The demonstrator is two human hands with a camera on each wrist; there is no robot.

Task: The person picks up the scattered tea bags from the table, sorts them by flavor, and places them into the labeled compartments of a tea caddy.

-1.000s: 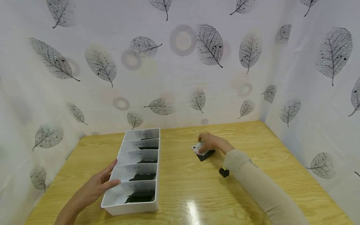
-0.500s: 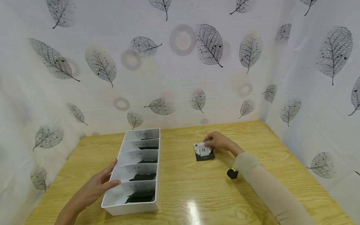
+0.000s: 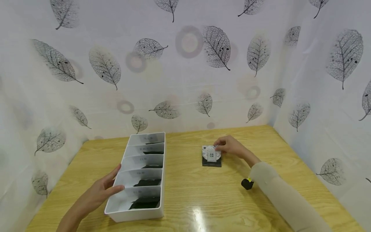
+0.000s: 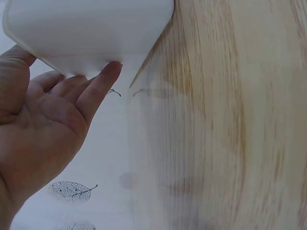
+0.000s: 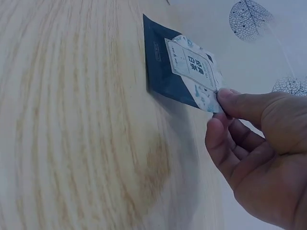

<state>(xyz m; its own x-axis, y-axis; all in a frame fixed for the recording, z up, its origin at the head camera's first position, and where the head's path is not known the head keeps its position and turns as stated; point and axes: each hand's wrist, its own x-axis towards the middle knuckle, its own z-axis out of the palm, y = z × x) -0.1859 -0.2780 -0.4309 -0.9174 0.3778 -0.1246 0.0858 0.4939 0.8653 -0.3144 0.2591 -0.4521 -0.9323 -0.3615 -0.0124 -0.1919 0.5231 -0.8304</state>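
At the right of the head view, my right hand pinches a flat tea sachet by one edge, with the thumb on its face. The right wrist view shows the sachet's dark band and its white printed label, lifted at a tilt over the wood. A long white divided box stands at the left. My left hand holds the box's left side, thumb over the rim and fingers against the outer wall. Dark packets lie in the box's several compartments.
Both things are on a light wood table. A leaf-print cloth hangs behind it and along both sides. A small black wrist camera with a yellow mark sits under the right sleeve.
My right hand has moved a little to the right with the sachet, which has turned so its printed face now shows squarely. My left hand and the box have stayed in place.
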